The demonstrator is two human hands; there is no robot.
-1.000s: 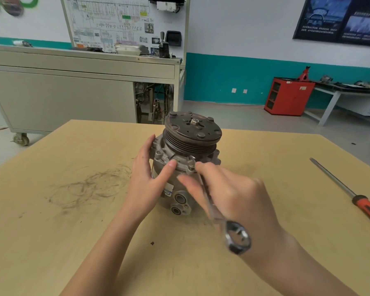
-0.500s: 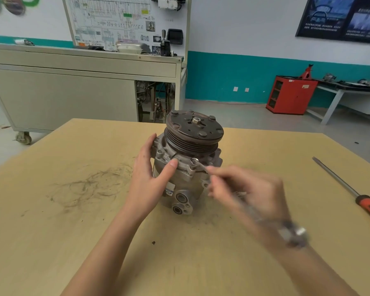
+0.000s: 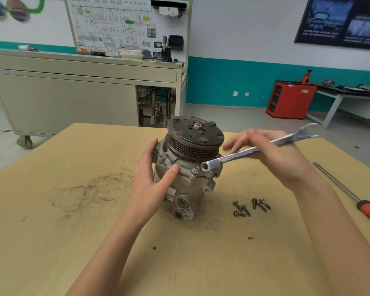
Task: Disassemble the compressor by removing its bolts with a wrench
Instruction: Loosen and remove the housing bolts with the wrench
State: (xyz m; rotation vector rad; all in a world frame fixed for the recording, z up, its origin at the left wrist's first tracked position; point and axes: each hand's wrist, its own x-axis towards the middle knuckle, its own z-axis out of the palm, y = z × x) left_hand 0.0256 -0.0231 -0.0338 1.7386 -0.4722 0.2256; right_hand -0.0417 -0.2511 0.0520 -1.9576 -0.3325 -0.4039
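"Compressor [image 3: 186,186] stands where?"
"Upright, pulley on top, about the middle of the table [image 3: 73,231], somewhat toward its far edge."
"And the hands?"
"The left hand [image 3: 152,182] grips the housing from the left side — thumb on the flange, fingers curled round the back. The right hand [image 3: 284,161] holds the wrench [image 3: 235,155] by its shaft; it is blurred, so the exact finger grip I cannot tell. The ring end is at the flange, just beside a seated bolt [image 3: 194,169]."
"Other things?"
"Loose bolts [image 3: 250,207] lie right of the housing — and a screwdriver [image 3: 348,194] near the right edge."
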